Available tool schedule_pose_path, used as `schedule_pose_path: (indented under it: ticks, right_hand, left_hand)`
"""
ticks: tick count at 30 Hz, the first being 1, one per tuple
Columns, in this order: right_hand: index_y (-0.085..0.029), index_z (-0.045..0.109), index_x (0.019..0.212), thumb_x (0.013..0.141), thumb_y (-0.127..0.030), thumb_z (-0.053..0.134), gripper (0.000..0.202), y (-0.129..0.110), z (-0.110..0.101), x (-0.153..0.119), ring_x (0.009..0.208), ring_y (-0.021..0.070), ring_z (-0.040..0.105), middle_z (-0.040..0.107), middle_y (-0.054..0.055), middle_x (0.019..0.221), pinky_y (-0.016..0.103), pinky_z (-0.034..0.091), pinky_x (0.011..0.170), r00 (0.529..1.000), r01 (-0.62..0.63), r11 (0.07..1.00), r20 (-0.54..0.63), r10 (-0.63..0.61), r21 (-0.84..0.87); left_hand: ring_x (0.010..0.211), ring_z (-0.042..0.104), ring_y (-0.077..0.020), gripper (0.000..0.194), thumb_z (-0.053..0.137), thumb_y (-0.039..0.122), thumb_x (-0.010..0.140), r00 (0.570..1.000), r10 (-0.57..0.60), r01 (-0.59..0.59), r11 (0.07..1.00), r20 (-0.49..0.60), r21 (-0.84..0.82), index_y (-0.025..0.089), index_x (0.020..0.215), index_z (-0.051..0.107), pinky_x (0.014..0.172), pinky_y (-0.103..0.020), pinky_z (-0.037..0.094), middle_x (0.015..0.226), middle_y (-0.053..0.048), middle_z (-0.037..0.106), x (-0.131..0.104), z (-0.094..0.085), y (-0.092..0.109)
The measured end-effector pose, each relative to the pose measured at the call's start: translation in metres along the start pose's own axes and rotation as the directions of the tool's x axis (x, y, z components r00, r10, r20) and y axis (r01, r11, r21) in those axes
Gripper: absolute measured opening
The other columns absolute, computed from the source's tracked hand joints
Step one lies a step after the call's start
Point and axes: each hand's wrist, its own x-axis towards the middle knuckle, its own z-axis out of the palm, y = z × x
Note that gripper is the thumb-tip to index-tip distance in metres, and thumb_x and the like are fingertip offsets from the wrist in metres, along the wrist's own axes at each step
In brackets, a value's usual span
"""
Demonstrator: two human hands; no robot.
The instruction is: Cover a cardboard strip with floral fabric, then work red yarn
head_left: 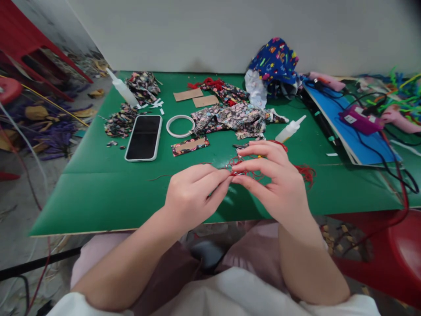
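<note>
Over the front of the green table, my left hand (197,188) and my right hand (274,175) meet fingertip to fingertip. Both pinch a thin red cord (234,174); its exact shape between the fingers is too small to make out. Loose loops of red cord (235,162) lie just behind the fingertips. More red strands (306,174) spread out past my right hand. The dark tips of a pair of scissors (240,145) show behind my right fingers, which hide the rest. A small white glue bottle (289,130) leans beyond that hand.
On the green table (98,188) lie a phone (144,138), a roll of white tape (168,127), floral fabric pieces (230,118), cardboard rectangles (188,94) and another glue bottle (123,90). A blue folder (355,136) with cables and glue guns is at right. Red stools flank the table.
</note>
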Motion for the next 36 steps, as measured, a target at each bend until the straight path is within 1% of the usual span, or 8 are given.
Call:
schedule_pose_path:
  ticks: [3, 8, 14, 20, 24, 29, 33, 36]
  right_hand:
    - [-0.027, 0.067, 0.083, 0.077, -0.028, 0.065, 0.007, 0.000, 0.001, 0.000, 0.109, 0.0226, 0.052, 0.064, 0.003, 0.102, 0.044, 0.040, 0.097, 1.000, -0.007, 1.000, 0.018, 0.006, 0.023]
    - [-0.025, 0.065, 0.082, 0.078, -0.025, 0.063, 0.005, 0.001, 0.003, -0.001, 0.108, 0.0214, 0.052, 0.064, 0.003, 0.102, 0.042, 0.040, 0.098, 1.000, -0.005, 0.999, 0.024, 0.003, 0.054]
    - [-0.024, 0.062, 0.081, 0.080, -0.020, 0.060, 0.004, -0.002, 0.005, -0.001, 0.104, 0.0198, 0.054, 0.064, 0.003, 0.097, 0.040, 0.042, 0.096, 0.999, 0.005, 0.996, -0.034, -0.002, 0.092]
    - [-0.024, 0.060, 0.082, 0.081, -0.018, 0.058, 0.006, -0.003, 0.007, -0.002, 0.102, 0.0201, 0.055, 0.063, 0.004, 0.097, 0.040, 0.043, 0.092, 0.997, -0.043, 0.991, -0.055, 0.051, 0.126]
    - [-0.023, 0.060, 0.080, 0.080, -0.017, 0.059, 0.006, -0.003, 0.010, -0.002, 0.098, 0.0188, 0.057, 0.063, 0.003, 0.093, 0.038, 0.044, 0.090, 0.993, -0.061, 0.983, -0.089, 0.077, 0.173]
    - [-0.023, 0.059, 0.080, 0.082, -0.020, 0.056, 0.005, -0.006, 0.014, -0.003, 0.097, 0.0189, 0.058, 0.064, 0.003, 0.092, 0.038, 0.045, 0.089, 0.982, -0.138, 0.947, -0.086, 0.169, 0.291]
    - [-0.024, 0.060, 0.089, 0.086, -0.029, 0.052, 0.011, -0.004, 0.012, -0.003, 0.096, 0.0175, 0.060, 0.065, 0.002, 0.096, 0.034, 0.047, 0.087, 0.941, -0.256, 0.862, -0.094, 0.326, 0.437]
    - [-0.026, 0.063, 0.096, 0.085, -0.036, 0.053, 0.018, 0.001, 0.010, -0.002, 0.088, 0.0154, 0.062, 0.067, 0.001, 0.095, 0.030, 0.050, 0.078, 0.935, -0.314, 0.815, 0.008, 0.355, 0.488]
  left_hand:
    - [0.063, 0.061, -0.0101, 0.007, 0.058, 0.015, 0.078, 1.000, 0.008, -0.007, 1.000, -0.024, 0.015, 0.017, 0.079, 0.065, 0.060, -0.019, 0.047, 0.071, -0.001, 0.067, -0.001, 0.001, -0.001]
    - [0.064, 0.061, -0.0097, 0.007, 0.058, 0.015, 0.078, 1.000, -0.014, 0.014, 1.000, -0.007, -0.005, 0.017, 0.080, 0.065, 0.061, -0.019, 0.046, 0.071, -0.001, 0.067, -0.001, 0.002, 0.000]
    - [0.064, 0.060, -0.0093, 0.006, 0.060, 0.014, 0.078, 0.999, -0.039, 0.039, 0.998, 0.003, -0.043, 0.016, 0.080, 0.065, 0.060, -0.018, 0.046, 0.070, -0.001, 0.067, 0.000, 0.001, 0.000]
    - [0.061, 0.059, -0.0092, 0.006, 0.060, 0.015, 0.078, 0.998, -0.059, 0.057, 0.995, -0.017, -0.079, 0.016, 0.080, 0.066, 0.059, -0.019, 0.046, 0.069, -0.001, 0.066, 0.001, 0.000, 0.002]
    - [0.060, 0.059, -0.0083, 0.007, 0.059, 0.015, 0.079, 0.994, -0.107, 0.108, 0.983, 0.013, -0.147, 0.016, 0.080, 0.066, 0.058, -0.017, 0.046, 0.068, -0.001, 0.066, 0.003, -0.001, 0.003]
    - [0.057, 0.057, -0.0075, 0.008, 0.059, 0.016, 0.080, 0.983, -0.181, 0.186, 0.962, 0.039, -0.201, 0.017, 0.079, 0.067, 0.054, -0.017, 0.044, 0.065, 0.001, 0.065, 0.004, -0.003, 0.005]
    - [0.057, 0.056, -0.0076, 0.009, 0.059, 0.016, 0.080, 0.968, -0.246, 0.252, 0.935, 0.054, -0.252, 0.017, 0.077, 0.067, 0.054, -0.018, 0.044, 0.064, 0.002, 0.065, 0.005, -0.004, 0.005]
    - [0.055, 0.054, -0.0073, 0.009, 0.059, 0.017, 0.080, 0.954, -0.292, 0.297, 0.910, 0.061, -0.290, 0.017, 0.078, 0.068, 0.052, -0.018, 0.042, 0.061, 0.002, 0.062, 0.005, -0.005, 0.004]
